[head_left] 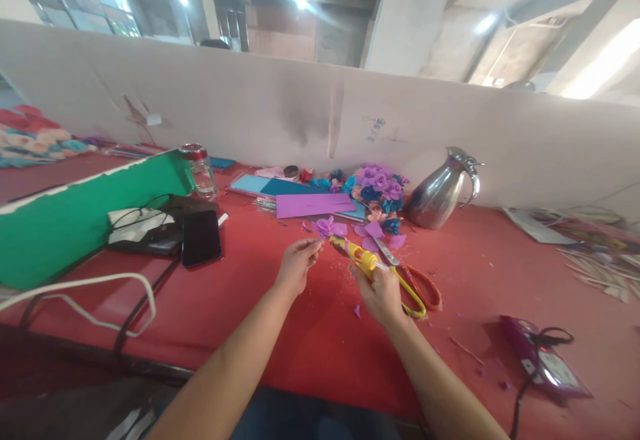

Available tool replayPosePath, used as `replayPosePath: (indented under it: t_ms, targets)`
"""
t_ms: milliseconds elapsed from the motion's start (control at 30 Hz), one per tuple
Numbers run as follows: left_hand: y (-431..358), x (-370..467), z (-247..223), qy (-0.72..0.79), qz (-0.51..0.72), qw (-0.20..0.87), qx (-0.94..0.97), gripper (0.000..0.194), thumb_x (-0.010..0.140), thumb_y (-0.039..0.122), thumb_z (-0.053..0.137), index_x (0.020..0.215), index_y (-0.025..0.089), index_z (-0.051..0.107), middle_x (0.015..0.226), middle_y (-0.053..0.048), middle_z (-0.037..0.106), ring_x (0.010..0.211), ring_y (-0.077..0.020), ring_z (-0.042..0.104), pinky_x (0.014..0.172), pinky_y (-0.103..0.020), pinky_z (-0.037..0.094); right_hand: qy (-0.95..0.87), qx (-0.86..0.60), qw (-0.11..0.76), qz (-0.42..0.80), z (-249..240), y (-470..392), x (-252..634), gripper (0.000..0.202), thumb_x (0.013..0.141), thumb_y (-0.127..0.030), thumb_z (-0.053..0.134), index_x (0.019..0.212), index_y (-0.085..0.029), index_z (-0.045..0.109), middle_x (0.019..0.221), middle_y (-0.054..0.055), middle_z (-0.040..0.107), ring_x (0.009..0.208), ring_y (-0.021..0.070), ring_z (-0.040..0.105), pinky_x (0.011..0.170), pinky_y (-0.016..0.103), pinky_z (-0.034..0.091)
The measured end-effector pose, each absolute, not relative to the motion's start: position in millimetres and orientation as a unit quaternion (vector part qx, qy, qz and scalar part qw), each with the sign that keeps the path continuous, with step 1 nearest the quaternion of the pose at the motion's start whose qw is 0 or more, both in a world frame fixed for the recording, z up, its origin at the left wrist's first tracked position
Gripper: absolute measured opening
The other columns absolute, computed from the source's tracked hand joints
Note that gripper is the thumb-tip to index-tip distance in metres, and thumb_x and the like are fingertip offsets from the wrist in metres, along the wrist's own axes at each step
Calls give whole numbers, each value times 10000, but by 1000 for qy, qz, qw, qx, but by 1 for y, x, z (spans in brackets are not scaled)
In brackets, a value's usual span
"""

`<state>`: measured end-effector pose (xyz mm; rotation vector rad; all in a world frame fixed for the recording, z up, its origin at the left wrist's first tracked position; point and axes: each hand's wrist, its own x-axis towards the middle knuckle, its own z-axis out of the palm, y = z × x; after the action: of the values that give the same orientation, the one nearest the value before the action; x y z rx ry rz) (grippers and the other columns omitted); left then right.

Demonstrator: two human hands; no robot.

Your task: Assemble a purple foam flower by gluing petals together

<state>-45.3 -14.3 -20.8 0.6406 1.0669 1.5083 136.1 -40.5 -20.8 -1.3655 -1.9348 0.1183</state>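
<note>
My left hand (299, 265) is closed in a pinch at the lower edge of a purple paper flower (330, 227); the exact spot it grips is too small to see. In my right hand (384, 293) is a yellow hot glue gun (361, 255), its nozzle pointing left at the flower and close to my left fingertips. Scissors (416, 288) with yellow and red handles lie on the table just beside and partly behind my right hand. Loose purple paper petals (371, 232) rest around the scissors' blades.
Behind the petals sit purple paper sheets (314, 205) and a bunch of paper flowers (383, 187). A steel jug (440, 190) stands at back right, a glass jar (201, 175) at back left. Left lies a phone (201, 238); right, a purple corded box (545, 358).
</note>
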Motion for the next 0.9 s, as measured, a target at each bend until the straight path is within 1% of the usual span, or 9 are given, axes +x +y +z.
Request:
replayPosePath:
  t_ms: [133,233,300,333,400,533,633,767,900]
  targets:
    - [-11,-47,-27,458,656,527,286,265,520,318,802,703,159,694,614,9,605,549,-76,495,575,-209,380,-745,-513,420,73,-18,-41,140,304,865,-416,471,737,-179,611,564,12,567,501,158,520,509,250,376]
    - [-10,-48,-29,448,681,472,335,246,567,328,774,744,172,701,700,-11,661,700,-132,574,738,-263,425,-711,-495,486,115,-11,-40,149,303,867,-435,475,843,-174,626,667,27,626,575,163,554,566,254,425]
    - [-11,-49,-28,432,683,453,376,198,594,322,754,720,179,699,743,-20,684,803,-166,595,810,-284,417,-659,-535,514,120,-3,-37,159,366,864,-485,463,933,-161,620,697,38,638,593,173,562,573,267,432]
    - [-11,-49,-26,423,682,449,393,170,605,316,743,700,184,695,753,-20,688,832,-176,596,820,-287,415,-632,-575,508,112,2,-35,166,405,857,-516,456,949,-156,616,679,40,631,584,180,560,564,275,427]
    - [-14,-49,-22,406,682,444,416,119,624,301,718,660,194,681,756,-13,686,833,-181,593,806,-286,418,-591,-673,436,83,11,-29,184,461,848,-561,434,976,-156,612,672,54,630,591,208,575,559,296,418]
    - [-18,-49,-15,401,674,424,453,39,642,242,673,652,207,685,799,-6,682,812,-174,577,779,-271,419,-566,-791,231,32,19,-18,227,469,891,-520,351,1166,-195,549,989,148,673,824,285,645,659,360,447]
    - [-20,-49,-13,419,663,417,458,35,640,235,664,629,210,684,779,-3,683,782,-169,573,751,-259,423,-542,-830,132,17,9,-13,257,452,912,-465,313,1211,-194,517,1097,175,635,927,309,641,724,394,457]
    - [-18,-49,-13,426,673,420,436,74,616,270,706,628,201,683,722,3,679,784,-177,592,753,-266,430,-541,-839,57,6,-10,-9,280,396,914,-364,326,1191,-164,526,1087,190,611,924,301,644,723,387,465]
    - [-13,-49,-16,450,691,416,382,162,595,316,755,686,189,715,696,1,688,779,-179,604,748,-273,429,-575,-817,41,-15,-18,-10,285,333,872,-318,428,1118,-164,591,1012,195,626,869,311,640,673,399,457]
